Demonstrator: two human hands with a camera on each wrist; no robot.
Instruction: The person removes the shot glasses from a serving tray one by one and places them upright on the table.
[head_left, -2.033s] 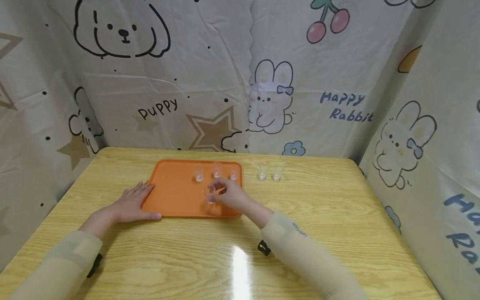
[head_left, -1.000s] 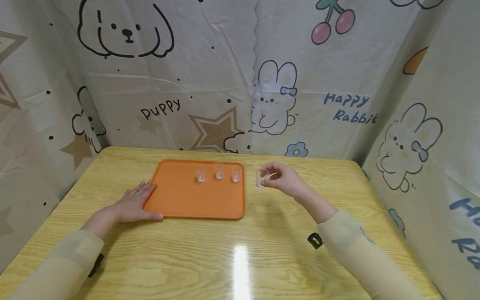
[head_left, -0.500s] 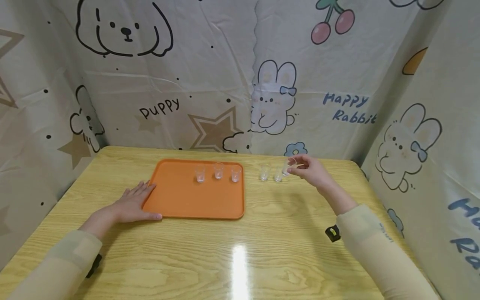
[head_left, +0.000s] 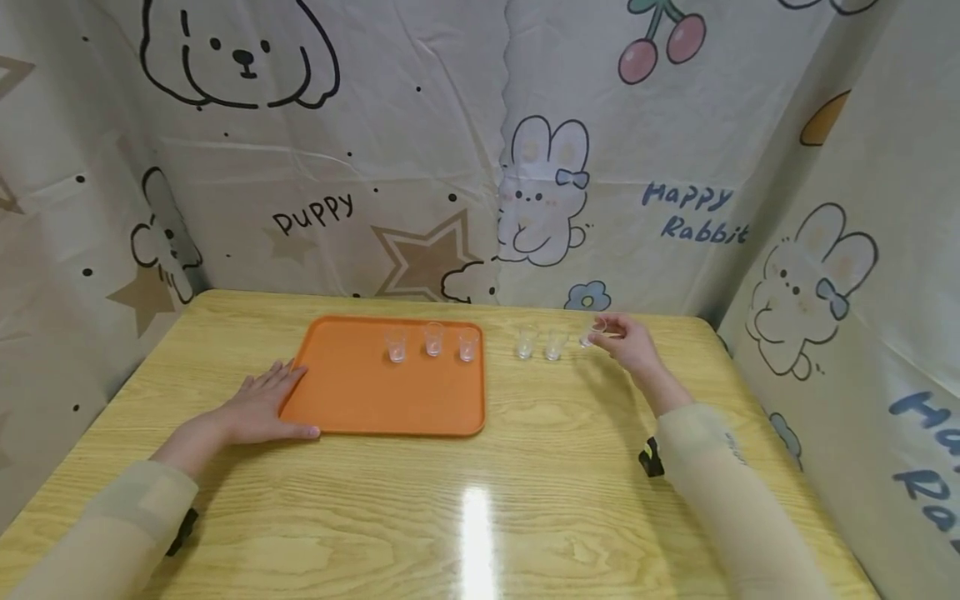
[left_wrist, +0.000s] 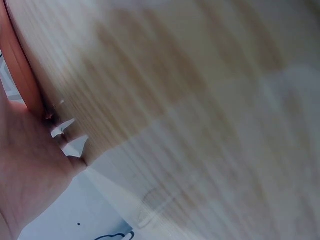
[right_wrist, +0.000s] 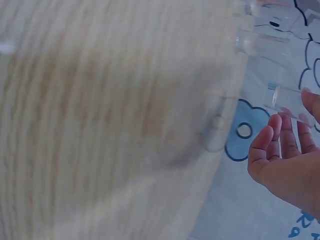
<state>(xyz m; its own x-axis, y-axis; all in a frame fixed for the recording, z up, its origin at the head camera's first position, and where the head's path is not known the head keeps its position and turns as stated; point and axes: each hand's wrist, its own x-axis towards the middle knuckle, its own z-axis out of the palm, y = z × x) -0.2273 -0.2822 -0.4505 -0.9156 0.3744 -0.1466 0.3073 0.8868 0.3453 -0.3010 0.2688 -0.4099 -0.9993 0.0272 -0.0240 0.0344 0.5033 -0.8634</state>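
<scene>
My right hand (head_left: 628,343) pinches a small clear shot glass (head_left: 589,333) between thumb and fingers, to the right of the tray. In the right wrist view this shot glass (right_wrist: 287,98) shows between the thumb and the fingertips. Just left of it two more clear glasses, a nearer one (head_left: 553,346) and a farther one (head_left: 526,343), stand side by side on the table. My left hand (head_left: 258,407) rests with spread, straight fingers at the left edge of the orange tray (head_left: 360,392). Three clear glasses (head_left: 433,340) stand upright at the tray's back right.
The wooden table (head_left: 375,508) reaches a printed cloth (head_left: 420,150) at the back, which also hangs at both sides. A black device (head_left: 651,458) is strapped under the right wrist.
My right hand has lifted a glass off the tray and carried it right, past the two glasses on the table, and lowered it slightly. The left hand stays at the tray's edge.
</scene>
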